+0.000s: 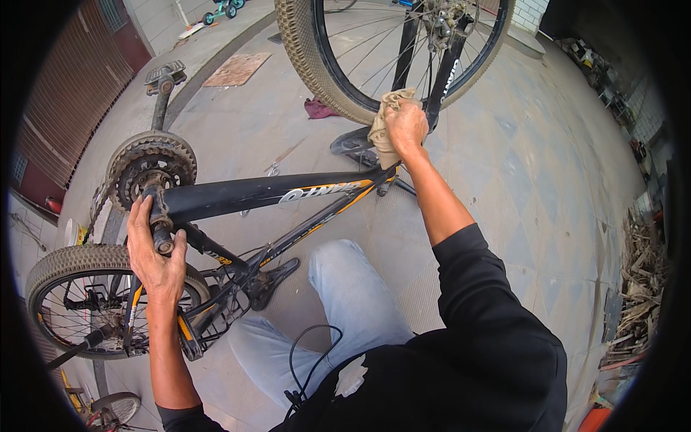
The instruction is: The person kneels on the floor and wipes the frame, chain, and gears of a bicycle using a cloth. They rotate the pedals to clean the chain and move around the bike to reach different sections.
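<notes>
An upside-down black Giant bicycle frame (pixel 243 195) lies across the view, its saddle (pixel 275 283) down on the floor. My left hand (pixel 156 259) rests on the bottom bracket shell beside the crank axle, thumb and fingers apart, near the dirty chainrings (pixel 154 170). My right hand (pixel 406 124) grips a tan cloth (pixel 380 132) against the fork crown area, just beside the knobbly front tyre (pixel 307 65). The black fork leg (pixel 445 81) rises past that hand. At lower left is the rear wheel (pixel 54 264); a pedal (pixel 164 75) stands on the raised crank arm.
A wooden board (pixel 237 70) and a dark red cloth (pixel 320 108) lie on the tiled floor. Small metal tools (pixel 273 169) lie behind the frame. Firewood (pixel 639 291) is piled at the right. Another bicycle's wheel (pixel 116 407) shows at lower left.
</notes>
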A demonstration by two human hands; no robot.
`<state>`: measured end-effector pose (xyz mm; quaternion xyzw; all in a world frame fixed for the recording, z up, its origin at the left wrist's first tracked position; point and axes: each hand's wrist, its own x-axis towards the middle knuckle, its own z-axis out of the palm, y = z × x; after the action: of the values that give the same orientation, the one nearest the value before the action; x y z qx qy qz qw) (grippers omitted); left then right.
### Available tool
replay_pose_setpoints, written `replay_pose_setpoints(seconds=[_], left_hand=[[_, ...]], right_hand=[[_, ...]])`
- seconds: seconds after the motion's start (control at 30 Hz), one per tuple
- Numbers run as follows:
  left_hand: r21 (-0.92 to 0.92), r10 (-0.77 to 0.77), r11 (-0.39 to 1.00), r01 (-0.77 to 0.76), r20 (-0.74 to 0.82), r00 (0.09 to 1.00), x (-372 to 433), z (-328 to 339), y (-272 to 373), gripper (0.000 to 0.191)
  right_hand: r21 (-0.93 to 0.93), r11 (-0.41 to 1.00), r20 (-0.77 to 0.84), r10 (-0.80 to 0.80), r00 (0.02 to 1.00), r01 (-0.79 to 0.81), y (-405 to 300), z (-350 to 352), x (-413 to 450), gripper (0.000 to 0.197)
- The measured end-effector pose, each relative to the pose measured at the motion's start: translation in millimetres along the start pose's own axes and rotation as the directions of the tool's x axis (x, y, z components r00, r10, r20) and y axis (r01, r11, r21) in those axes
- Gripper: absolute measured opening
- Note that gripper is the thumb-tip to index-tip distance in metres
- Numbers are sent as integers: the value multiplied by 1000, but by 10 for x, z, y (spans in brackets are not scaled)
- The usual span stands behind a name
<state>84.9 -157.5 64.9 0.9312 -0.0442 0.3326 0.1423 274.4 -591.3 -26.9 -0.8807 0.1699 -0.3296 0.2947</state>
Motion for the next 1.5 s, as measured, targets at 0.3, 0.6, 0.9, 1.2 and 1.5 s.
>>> replay_pose_setpoints(seconds=[0.3, 0.6, 0.9, 1.2, 1.5], left_hand=[[20, 8, 1000, -8, -1, 1000, -36, -61, -42, 74], [44, 33, 999, -33, -2, 999, -14, -44, -63, 76], [41, 28, 999, -28, 12, 1000, -12, -31, -43, 74], [65, 11, 998, -11, 12, 1000, -46, -51, -87, 75], [17, 11, 1000, -11, 8, 1000, -56, -57, -68, 75]], right_hand=[[243, 932, -176, -230, 957, 269, -581, 18, -150, 21], [337, 941, -47, -8, 999, 24, -682, 10, -132, 20], [11, 996, -174, -88, 981, 91, -325, 33, -236, 23], [158, 951, -150, -243, 959, 265, -757, -16, -191, 20], [174, 961, -91, -200, 976, 214, -572, 49, -317, 17]])
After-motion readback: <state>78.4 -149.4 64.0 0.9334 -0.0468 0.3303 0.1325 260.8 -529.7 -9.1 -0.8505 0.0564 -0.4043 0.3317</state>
